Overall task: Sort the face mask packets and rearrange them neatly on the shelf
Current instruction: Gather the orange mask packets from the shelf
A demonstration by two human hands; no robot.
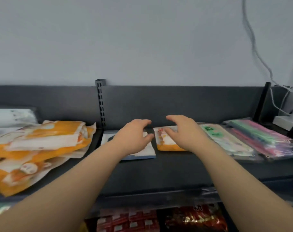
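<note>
Gripping nothing, left hand (134,136) & right hand (184,131) hovering over white packet (148,150), orange packet (165,144) by shelf (159,171) back edge; risking skewing both if grabbing hastily.

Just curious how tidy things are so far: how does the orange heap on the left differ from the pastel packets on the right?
The orange heap lies jumbled, packets crumpled and pointing different ways; the pastel packets lie flat in an overlapping row. The orange heap is orange and white; the pastel packets are green, pink and pale. Both rest on the same dark shelf.
</note>
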